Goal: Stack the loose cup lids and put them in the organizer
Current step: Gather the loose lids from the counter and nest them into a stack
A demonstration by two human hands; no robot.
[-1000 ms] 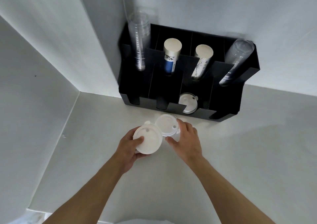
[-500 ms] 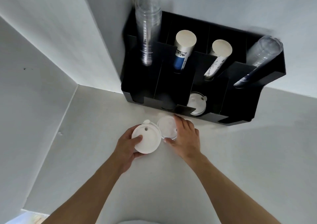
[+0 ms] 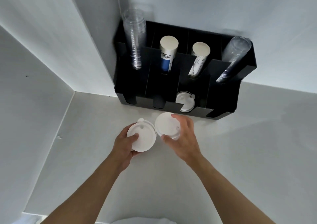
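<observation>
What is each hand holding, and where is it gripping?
The left hand grips one white lid by its near rim, thumb on top. The right hand pinches another lid across its rim.

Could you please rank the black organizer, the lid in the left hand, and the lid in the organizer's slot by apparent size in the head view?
1. Black organizer
2. Lid in the left hand
3. Lid in the slot, though it is partly hidden and farther away, so the two lids may really match.

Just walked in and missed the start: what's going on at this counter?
A person is gathering loose white cup lids. The left hand holds one lid, the right hand grips another lid, side by side above the counter, not yet stacked. A lid already sits in the black organizer, behind which stand stacks of clear and paper cups.
</observation>
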